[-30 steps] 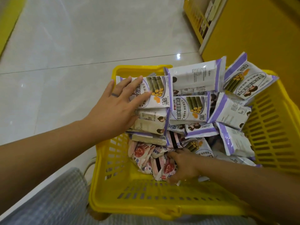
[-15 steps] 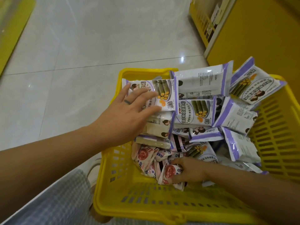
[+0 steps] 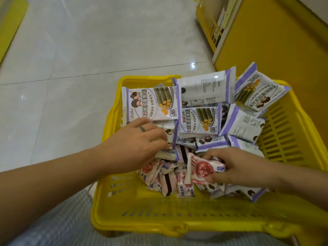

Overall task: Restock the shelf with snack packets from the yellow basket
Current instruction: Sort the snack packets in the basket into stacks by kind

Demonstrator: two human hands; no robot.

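Yellow basket [image 3: 159, 215] sits bottom centre, against checked grey fabric [image 3: 58, 226] at the lower edge. It is full of snack packets.

Purple packets [image 3: 198, 119], white with purple trim, are piled in the far half. Some lie face up showing green rolls, some face down. One leans over the far right rim.

Pink packets [image 3: 159, 181] are heaped in the near left part, below the purple pile.

Left hand [image 3: 134, 148] reaches in from the left with a ring [image 3: 142, 128] on one finger. Its grip is closed on the near-left edge of the purple packets: fingers bent over the top, thumb against the side. How many packets it holds cannot be told.

Right hand [image 3: 236, 167] comes in from the right, low over the heap. Its grip is closed on one pink packet with a red circle [image 3: 202, 168], pinched at its right end between thumb and fingers. That packet is raised a little above the other pink ones and tilted.

White tiled floor [image 3: 79, 59] lies behind the basket. A yellow shelf unit [image 3: 269, 43] stands top right, well apart from both hands. A yellow strip [image 3: 10, 23] shows top left.
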